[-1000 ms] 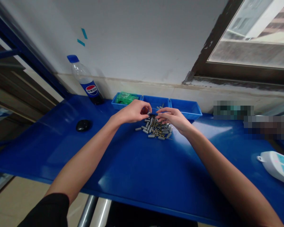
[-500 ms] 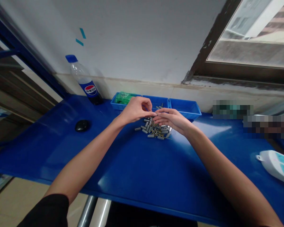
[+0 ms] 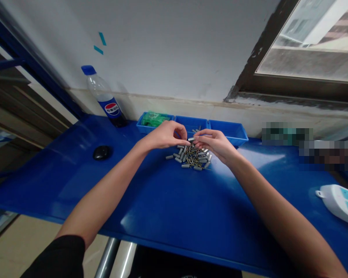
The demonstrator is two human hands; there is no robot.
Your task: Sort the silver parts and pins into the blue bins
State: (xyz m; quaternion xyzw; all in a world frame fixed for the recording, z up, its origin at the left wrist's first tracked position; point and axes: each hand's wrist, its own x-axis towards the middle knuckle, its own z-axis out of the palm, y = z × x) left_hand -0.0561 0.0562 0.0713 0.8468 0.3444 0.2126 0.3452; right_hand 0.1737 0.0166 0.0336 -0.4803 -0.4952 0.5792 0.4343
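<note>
A pile of small grey cylinders and thin pins lies on the blue table. Both of my hands hover just above its far edge, fingertips nearly meeting. My left hand is curled in a pinch, and what it holds is too small to make out. My right hand pinches a small grey cylinder at its fingertips. Behind the hands stand three blue trays in a row: the left tray holds green parts, the middle tray holds a few grey pieces, and the right tray sits beside it.
A cola bottle with a blue cap stands against the wall at the back left. A black mouse-like object lies on the table's left. A white device with teal buttons rests at the right edge. A window is at the upper right.
My hands have stayed over the pile. The right hand rose slightly and now shows a grey cylinder at its fingertips; the left hand's fingers shifted a little.
</note>
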